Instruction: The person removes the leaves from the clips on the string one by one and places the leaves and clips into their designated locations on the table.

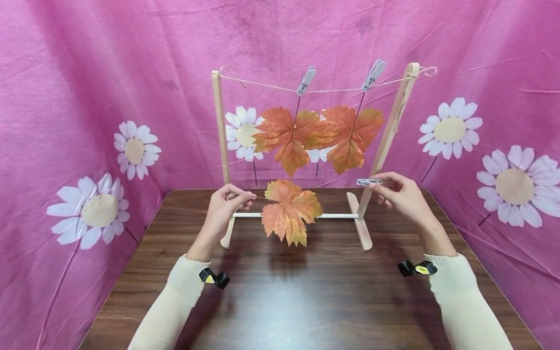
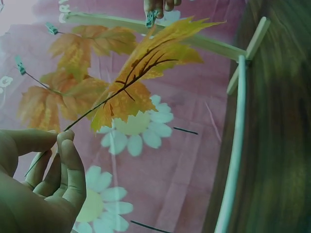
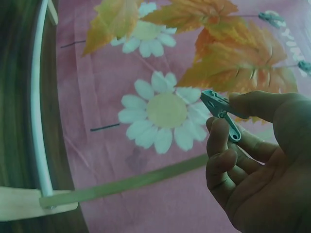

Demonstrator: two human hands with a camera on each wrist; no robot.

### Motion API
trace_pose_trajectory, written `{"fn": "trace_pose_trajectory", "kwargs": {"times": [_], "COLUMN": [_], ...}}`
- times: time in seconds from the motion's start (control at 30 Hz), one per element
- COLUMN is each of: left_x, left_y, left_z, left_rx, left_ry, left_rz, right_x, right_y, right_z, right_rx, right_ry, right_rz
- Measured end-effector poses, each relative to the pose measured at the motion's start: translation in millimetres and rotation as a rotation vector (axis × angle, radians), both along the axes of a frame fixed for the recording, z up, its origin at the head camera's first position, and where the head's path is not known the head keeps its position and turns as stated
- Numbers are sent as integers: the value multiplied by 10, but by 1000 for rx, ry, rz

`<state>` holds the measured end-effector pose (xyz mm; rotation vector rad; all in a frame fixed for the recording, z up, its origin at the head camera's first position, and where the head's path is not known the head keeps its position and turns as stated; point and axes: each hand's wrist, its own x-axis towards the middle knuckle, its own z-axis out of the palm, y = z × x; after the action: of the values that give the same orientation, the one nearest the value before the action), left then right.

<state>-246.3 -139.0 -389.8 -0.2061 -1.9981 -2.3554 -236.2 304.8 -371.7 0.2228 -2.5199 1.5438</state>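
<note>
My left hand point(image 1: 225, 206) pinches the thin dark stem of an orange-yellow maple leaf point(image 1: 290, 212), which hangs out to the right in front of the rack. In the left wrist view the leaf point(image 2: 141, 73) shows its veined side, the stem between thumb and fingertips. My right hand point(image 1: 402, 197) holds a grey clothespin point(image 1: 369, 183) near the rack's right post. The right wrist view shows this clothespin point(image 3: 221, 112) between thumb and fingers. Two more leaves, a left one point(image 1: 288, 136) and a right one point(image 1: 350, 133), hang by their stems from clothespins on the string point(image 1: 262, 85).
The wooden rack has a left post point(image 1: 220, 131), a right post point(image 1: 393, 121) and a white lower bar point(image 1: 339, 216). It stands at the back of a brown wooden table point(image 1: 280, 301). A pink cloth point(image 1: 175, 58) printed with white daisies surrounds the table.
</note>
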Motion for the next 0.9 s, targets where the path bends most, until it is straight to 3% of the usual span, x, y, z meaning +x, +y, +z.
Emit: {"fn": "trace_pose_trajectory", "kwargs": {"times": [0.2,0.4,0.9], "left_x": [-13,-10,147], "left_y": [-25,-18,40], "left_z": [-176,-350,-660], "left_rx": [9,66,57], "left_ry": [-14,-28,-90], "left_rz": [13,12,35], "right_x": [12,24,-79], "right_y": [140,265,541], "right_z": [-135,-243,-570], "right_rx": [-28,13,101], "right_ry": [-21,-10,-75], "right_rz": [-23,-72,-187]}}
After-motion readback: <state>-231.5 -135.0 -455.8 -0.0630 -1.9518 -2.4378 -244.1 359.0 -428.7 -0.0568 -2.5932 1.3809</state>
